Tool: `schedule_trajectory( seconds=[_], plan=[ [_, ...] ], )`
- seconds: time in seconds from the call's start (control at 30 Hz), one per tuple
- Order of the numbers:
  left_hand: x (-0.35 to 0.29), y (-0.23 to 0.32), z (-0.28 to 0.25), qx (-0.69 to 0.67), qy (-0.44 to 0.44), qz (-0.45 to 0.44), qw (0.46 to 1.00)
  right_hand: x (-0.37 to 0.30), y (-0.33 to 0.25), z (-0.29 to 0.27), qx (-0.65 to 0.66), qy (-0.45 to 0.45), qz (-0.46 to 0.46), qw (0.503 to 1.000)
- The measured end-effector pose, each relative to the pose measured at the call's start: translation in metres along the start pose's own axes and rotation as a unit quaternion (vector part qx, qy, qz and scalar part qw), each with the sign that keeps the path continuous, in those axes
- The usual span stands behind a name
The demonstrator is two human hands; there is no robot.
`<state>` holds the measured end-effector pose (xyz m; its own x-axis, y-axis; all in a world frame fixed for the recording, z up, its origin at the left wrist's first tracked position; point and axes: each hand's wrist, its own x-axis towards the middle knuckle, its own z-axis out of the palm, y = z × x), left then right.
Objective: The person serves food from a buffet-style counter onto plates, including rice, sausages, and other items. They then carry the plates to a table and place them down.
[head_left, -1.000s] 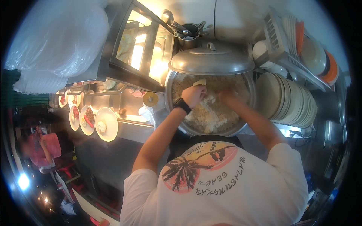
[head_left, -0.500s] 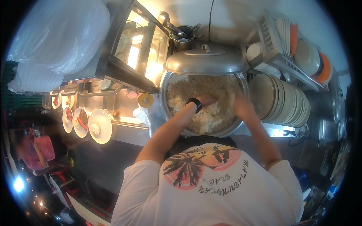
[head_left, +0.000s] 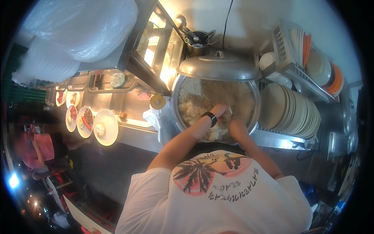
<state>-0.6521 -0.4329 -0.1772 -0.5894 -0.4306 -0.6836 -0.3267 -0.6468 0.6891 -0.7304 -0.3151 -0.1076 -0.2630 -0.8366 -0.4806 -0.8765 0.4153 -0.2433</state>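
Note:
A large round metal pot [head_left: 255,124] full of cooked rice [head_left: 196,93] stands directly before me. My left hand [head_left: 220,110], with a dark watch at its wrist, is over the middle of the rice. Its fingers are closed on a small pale dish or scoop [head_left: 230,110], seen nearly edge-on, so its exact kind is unclear. Low over the near right part of the rice, close beside the left hand, is my right hand [head_left: 236,126]. Its fingers are blurred and partly hidden. A domed metal lid [head_left: 218,68] rests across the pot's far rim.
Stacked pale plates [head_left: 274,105] stand in a rack on the right, below a shelf of bowls [head_left: 317,64]. Left are a lit glass case [head_left: 156,50], metal trays [head_left: 128,103] and several plates of food, one with rice [head_left: 111,134]. A utensil pot [head_left: 196,48] stands behind.
My right hand has come from the pot's right side in toward the middle and nearer to me. The left hand, still gripping the pale dish or scoop, has turned slightly. The whole view has shifted a little.

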Motion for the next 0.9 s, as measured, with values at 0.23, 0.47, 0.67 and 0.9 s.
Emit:
schedule_trajectory(
  seconds=[0.23, 0.47, 0.67, 0.9],
  plan=[
    [-0.040, 0.006, -0.035, -0.251, 0.021, 0.058, 0.966, -0.018, 0.012, -0.031, 0.018, 0.071, 0.012, 0.997],
    [-0.097, 0.027, -0.041, -0.278, 0.068, 0.171, 0.943, -0.034, -0.008, -0.061, 0.273, 0.267, -0.108, 0.918],
    [-0.110, 0.036, -0.036, -0.279, 0.078, 0.276, 0.916, -0.040, -0.044, -0.048, 0.301, 0.220, -0.151, 0.916],
    [-0.132, 0.043, -0.037, -0.163, 0.083, 0.341, 0.922, -0.057, -0.064, -0.050, 0.320, 0.200, -0.174, 0.909]
  ],
)
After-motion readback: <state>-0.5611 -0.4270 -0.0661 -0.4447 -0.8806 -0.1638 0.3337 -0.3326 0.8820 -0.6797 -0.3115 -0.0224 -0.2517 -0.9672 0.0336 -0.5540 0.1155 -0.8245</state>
